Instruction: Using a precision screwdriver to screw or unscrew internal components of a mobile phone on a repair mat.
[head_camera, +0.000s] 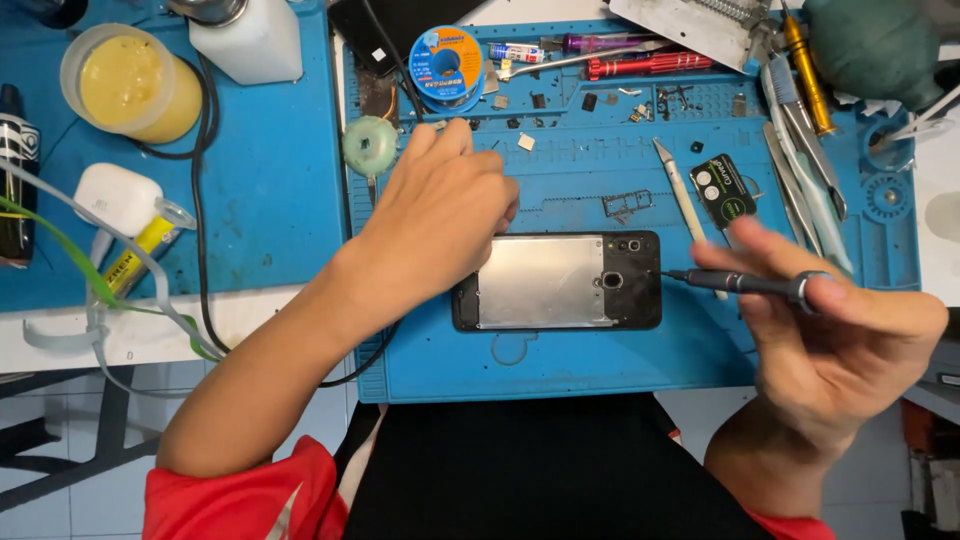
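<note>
The opened phone (557, 281) lay lengthwise between the hands, its left end pressed by the loosely curled left hand (440, 215), while a screwdriver (745, 282) gripped in the right hand (835, 345) was aimed at its right end.

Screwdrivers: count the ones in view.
3: a black one held in the right hand, a red one and a purple one at the mat's top edge. Others may be hidden.

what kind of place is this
Most likely a phone repair bench: an opened phone lies on a blue repair mat, the right hand holds a precision screwdriver, and a solder spool and tweezers lie nearby.
</note>
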